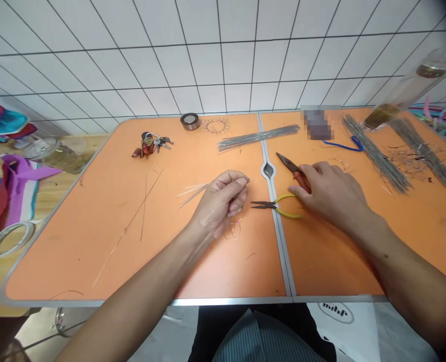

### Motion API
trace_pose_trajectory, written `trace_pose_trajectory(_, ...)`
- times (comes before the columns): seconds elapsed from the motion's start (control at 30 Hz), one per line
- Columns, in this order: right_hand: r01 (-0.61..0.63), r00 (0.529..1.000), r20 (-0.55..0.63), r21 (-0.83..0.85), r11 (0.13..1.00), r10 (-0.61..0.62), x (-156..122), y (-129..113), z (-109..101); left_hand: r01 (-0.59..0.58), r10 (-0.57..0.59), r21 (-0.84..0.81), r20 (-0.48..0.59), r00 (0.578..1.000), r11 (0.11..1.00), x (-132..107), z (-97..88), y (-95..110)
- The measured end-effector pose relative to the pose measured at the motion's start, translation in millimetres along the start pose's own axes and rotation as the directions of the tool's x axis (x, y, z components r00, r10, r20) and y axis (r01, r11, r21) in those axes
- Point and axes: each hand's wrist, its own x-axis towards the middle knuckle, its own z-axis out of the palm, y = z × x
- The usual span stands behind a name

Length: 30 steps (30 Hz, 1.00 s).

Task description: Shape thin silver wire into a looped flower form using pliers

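Red-handled dark metal pliers (298, 177) angle away, my right grip (332, 188) closed on them, likely for control; my left grip (225, 201) pinches together, on what I cannot tell, beside thin silver wires (200, 190).

Red-handled pliers (294, 170) slant leftward; thin wire (240, 230) seems looped.

The table (223, 271) is faced with a smooth, faintly glossy sheet and is edged with grey metal. The held wires (197, 193) are seen as thin, shiny metal. On the red pliers (287, 162), dark, matt metal is joined to plastic-looking grips. The garment (273, 339) is made of matt cloth.
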Motion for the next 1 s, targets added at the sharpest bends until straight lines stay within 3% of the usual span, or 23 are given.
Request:
trace_pose_trajectory(0.13,-0.048,0.995,0.088,-0.086,0.995,0.056,3.6,4.4,6.3,-0.051,0.052,0.025,-0.042,0.998,0.998,1.7,-2.9,-1.4)
trace_pose_trajectory(0.33,-0.101,0.995,0.017,-0.092,0.991,0.103,4.6,-2.2,8.1,-0.074,0.079,0.064,-0.085,0.993,0.995,1.0,-2.8,1.6)
trace_pose_trajectory(0.4,-0.147,0.989,0.011,0.053,0.988,0.146,5.4,-1.6,-1.0,-0.083,0.089,0.064,-0.094,0.992,0.994,0.8,-2.4,1.8)
trace_pose_trajectory(0.47,-0.160,0.987,0.024,0.303,0.940,0.160,6.0,-1.5,-11.6,-0.092,0.097,0.054,-0.097,0.991,0.994,0.9,-1.9,1.4)
trace_pose_trajectory(0.53,-0.172,0.985,0.125,0.560,0.811,0.122,5.2,-3.6,-19.3,-0.103,0.107,0.041,-0.094,0.990,0.994,1.0,-1.1,1.1)
trace_pose_trajectory(0.6,-0.204,0.961,0.278,0.732,0.650,-0.012,2.4,-7.8,-21.2,-0.115,0.117,0.030,-0.093,0.989,0.993,0.7,-0.2,1.4)
trace_pose_trajectory(0.67,-0.171,0.954,0.282,0.795,0.581,-0.104,-1.8,-12.8,-17.5,-0.123,0.125,0.028,-0.099,0.987,0.992,-0.2,0.7,2.2)
trace_pose_trajectory(0.8,-0.041,0.975,0.177,0.733,0.679,-0.133,-9.1,-18.6,-7.7,-0.119,0.120,0.016,-0.094,0.988,0.993,-1.9,1.8,4.0)
trace_pose_trajectory(1.0,0.066,0.960,0.174,0.624,0.779,-0.221,-9.7,-23.0,-11.8,-0.102,0.098,-0.059,-0.067,0.993,0.993,-2.2,3.0,5.6)
